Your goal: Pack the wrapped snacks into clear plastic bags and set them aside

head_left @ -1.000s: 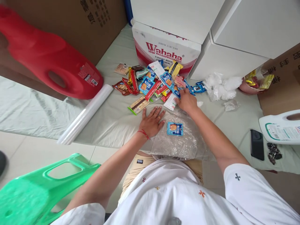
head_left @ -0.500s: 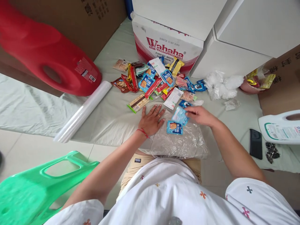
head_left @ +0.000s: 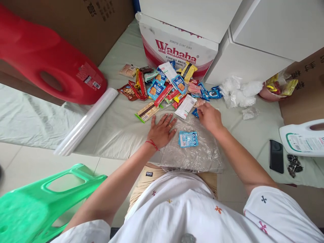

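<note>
My left hand [head_left: 162, 130] lies flat with fingers spread on the clear plastic sheet [head_left: 202, 157], just below a seed-topped snack bar [head_left: 147, 112]. On that sheet, to the right of my left thumb, light-blue snack packets [head_left: 188, 139] lie stacked, the top one with its printed back up. My right hand [head_left: 209, 117] reaches to the near right edge of the snack pile, its fingers curled down and together. A dark-blue packet [head_left: 195, 112] and a pinkish packet [head_left: 200, 102] show beside the fingertips. What they grip, if anything, is hidden.
Mixed wrapped snacks [head_left: 165, 94] lie before the Wahaba carton [head_left: 177, 50]. A plastic film roll [head_left: 86, 121] and red jug [head_left: 50, 67] are left. Crumpled clear bags [head_left: 238, 92], a pink basket [head_left: 272, 94], a phone [head_left: 276, 156] and a white bottle [head_left: 303, 138] sit right.
The light-blue packet that my right hand held now lies face down on the other light-blue one. My right hand has moved up to the pile's edge. My left hand stays flat.
</note>
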Tool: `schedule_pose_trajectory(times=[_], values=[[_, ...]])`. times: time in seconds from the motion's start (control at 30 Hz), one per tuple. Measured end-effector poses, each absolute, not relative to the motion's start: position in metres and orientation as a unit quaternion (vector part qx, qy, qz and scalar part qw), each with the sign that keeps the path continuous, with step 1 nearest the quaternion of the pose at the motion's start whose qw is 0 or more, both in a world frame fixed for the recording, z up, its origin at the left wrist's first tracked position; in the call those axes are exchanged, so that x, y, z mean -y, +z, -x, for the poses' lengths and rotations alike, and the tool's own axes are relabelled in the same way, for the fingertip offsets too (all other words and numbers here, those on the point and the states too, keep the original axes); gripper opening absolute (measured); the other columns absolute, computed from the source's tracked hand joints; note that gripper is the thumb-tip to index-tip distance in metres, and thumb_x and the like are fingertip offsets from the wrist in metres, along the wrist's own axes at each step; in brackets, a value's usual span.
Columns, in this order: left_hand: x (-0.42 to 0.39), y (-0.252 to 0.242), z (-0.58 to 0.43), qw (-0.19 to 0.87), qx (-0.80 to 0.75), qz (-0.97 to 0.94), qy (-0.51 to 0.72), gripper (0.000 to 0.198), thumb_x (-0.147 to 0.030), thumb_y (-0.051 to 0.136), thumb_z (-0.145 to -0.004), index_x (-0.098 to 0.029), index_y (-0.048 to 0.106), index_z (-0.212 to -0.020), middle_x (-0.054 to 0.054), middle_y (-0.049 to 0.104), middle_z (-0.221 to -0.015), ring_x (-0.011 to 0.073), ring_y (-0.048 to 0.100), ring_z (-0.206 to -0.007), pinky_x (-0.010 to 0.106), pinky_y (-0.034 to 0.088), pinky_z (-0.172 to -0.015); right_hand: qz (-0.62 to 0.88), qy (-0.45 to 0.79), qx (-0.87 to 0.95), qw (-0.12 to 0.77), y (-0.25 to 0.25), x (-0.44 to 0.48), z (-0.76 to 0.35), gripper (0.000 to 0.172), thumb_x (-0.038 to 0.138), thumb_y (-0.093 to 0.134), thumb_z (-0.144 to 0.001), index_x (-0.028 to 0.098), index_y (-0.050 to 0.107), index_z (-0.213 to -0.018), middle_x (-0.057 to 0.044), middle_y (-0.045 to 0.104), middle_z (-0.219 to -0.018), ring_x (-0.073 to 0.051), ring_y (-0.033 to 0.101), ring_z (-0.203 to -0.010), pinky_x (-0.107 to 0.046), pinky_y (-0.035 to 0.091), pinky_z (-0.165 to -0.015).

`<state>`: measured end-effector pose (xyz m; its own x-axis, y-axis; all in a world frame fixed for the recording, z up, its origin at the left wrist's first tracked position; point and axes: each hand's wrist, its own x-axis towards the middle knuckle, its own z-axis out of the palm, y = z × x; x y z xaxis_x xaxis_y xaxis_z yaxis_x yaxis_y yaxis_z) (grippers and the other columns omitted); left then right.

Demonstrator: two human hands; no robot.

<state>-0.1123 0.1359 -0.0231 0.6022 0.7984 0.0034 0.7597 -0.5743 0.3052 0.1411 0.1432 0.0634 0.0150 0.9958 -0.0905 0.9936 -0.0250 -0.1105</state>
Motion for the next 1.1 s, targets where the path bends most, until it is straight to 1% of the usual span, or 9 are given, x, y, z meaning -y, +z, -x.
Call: schedule_pose_trajectory(times=[0.17, 0.3, 0.47, 0.57, 0.67, 0.77, 0.83, 0.97, 1.1], values=[[-0.135, -0.024, 0.112, 0.131, -0.440, -0.885, 0.073, 0.059, -0.051, 0.026, -0.108, -0.030, 0.037, -0.163, 0.006, 0.028, -0.172, 0.0299, 0.026, -0.160, 0.068, -0.002, -0.127, 0.744, -0.006, 0.667, -0.020, 0.050, -0.207, -0.142, 0.043, 0.034, 0.047, -0.103, 0.014, 0.065, -0.136, -0.021, 0.061, -0.138, -0.031, 0.067, -0.105, -0.037, 0.051, -0.083], [-0.136, -0.024, 0.112, 0.133, -0.441, -0.884, 0.073, 0.059, -0.051, 0.028, -0.108, -0.032, 0.036, -0.163, 0.005, 0.029, -0.172, 0.0306, 0.026, -0.160, 0.068, -0.001, -0.127, 0.756, -0.019, 0.653, -0.023, 0.039, -0.235, -0.134, 0.048, 0.042, 0.052, -0.101, 0.007, 0.070, -0.127, -0.025, 0.066, -0.127, -0.036, 0.068, -0.106, -0.041, 0.052, -0.085], [-0.136, -0.024, 0.113, 0.136, -0.443, -0.883, 0.074, 0.059, -0.051, 0.028, -0.107, -0.032, 0.037, -0.163, 0.005, 0.029, -0.172, 0.0302, 0.025, -0.160, 0.070, -0.001, -0.127, 0.759, -0.020, 0.650, -0.008, 0.038, -0.246, -0.129, 0.039, 0.019, 0.041, -0.101, 0.007, 0.073, -0.122, -0.024, 0.069, -0.121, -0.035, 0.069, -0.106, -0.042, 0.050, -0.085], [-0.136, -0.024, 0.113, 0.136, -0.441, -0.884, 0.071, 0.060, -0.052, 0.026, -0.108, -0.031, 0.036, -0.163, 0.004, 0.028, -0.173, 0.0287, 0.024, -0.161, 0.070, -0.002, -0.127, 0.760, -0.021, 0.648, 0.045, 0.054, -0.232, -0.139, 0.041, 0.015, 0.037, -0.101, 0.011, 0.072, -0.122, -0.021, 0.070, -0.117, -0.031, 0.067, -0.101, -0.040, 0.048, -0.084], [-0.136, -0.025, 0.112, 0.137, -0.442, -0.883, 0.074, 0.060, -0.052, 0.026, -0.108, -0.030, 0.036, -0.163, 0.005, 0.028, -0.172, 0.0288, 0.025, -0.161, 0.070, -0.002, -0.127, 0.755, -0.016, 0.633, 0.169, 0.080, -0.197, -0.159, 0.029, 0.027, 0.046, -0.099, 0.019, 0.074, -0.103, -0.016, 0.069, -0.111, -0.027, 0.063, -0.093, -0.037, 0.047, -0.078], [-0.136, -0.025, 0.112, 0.138, -0.443, -0.883, 0.078, 0.060, -0.052, 0.026, -0.108, -0.029, 0.037, -0.162, 0.005, 0.028, -0.172, 0.0288, 0.025, -0.161, 0.069, -0.003, -0.127, 0.728, 0.150, 0.563, 0.363, 0.095, -0.144, -0.173, 0.019, 0.043, 0.062, -0.092, 0.027, 0.069, -0.087, -0.008, 0.070, -0.088, -0.020, 0.054, -0.073, -0.032, 0.042, -0.061], [-0.136, -0.025, 0.113, 0.138, -0.443, -0.882, 0.079, 0.060, -0.051, 0.025, -0.108, -0.030, 0.038, -0.162, 0.005, 0.028, -0.172, 0.0281, 0.025, -0.161, 0.068, -0.004, -0.127, 0.708, 0.344, 0.428, 0.445, 0.090, -0.106, -0.170, 0.030, 0.057, 0.074, -0.080, 0.028, 0.065, -0.080, -0.004, 0.068, -0.074, -0.014, 0.038, -0.053, -0.028, 0.028, -0.047], [-0.135, -0.024, 0.113, 0.139, -0.443, -0.883, 0.070, 0.060, -0.051, 0.026, -0.108, -0.030, 0.037, -0.163, 0.004, 0.027, -0.173, 0.0280, 0.024, -0.161, 0.068, -0.005, -0.127, 0.688, 0.509, 0.256, 0.450, 0.059, -0.044, -0.136, 0.051, 0.060, 0.087, -0.056, 0.021, 0.063, -0.077, 0.000, 0.066, -0.064, -0.005, 0.027, -0.045, -0.021, 0.016, -0.042], [-0.135, -0.021, 0.113, 0.139, -0.440, -0.885, 0.068, 0.060, -0.051, 0.026, -0.108, -0.029, 0.036, -0.163, 0.005, 0.027, -0.173, 0.0282, 0.024, -0.161, 0.069, -0.005, -0.127, 0.686, 0.535, 0.148, 0.470, 0.031, -0.012, -0.103, 0.054, 0.058, 0.088, -0.053, 0.019, 0.061, -0.078, 0.000, 0.068, -0.066, -0.004, 0.024, -0.045, -0.020, 0.014, -0.041]])
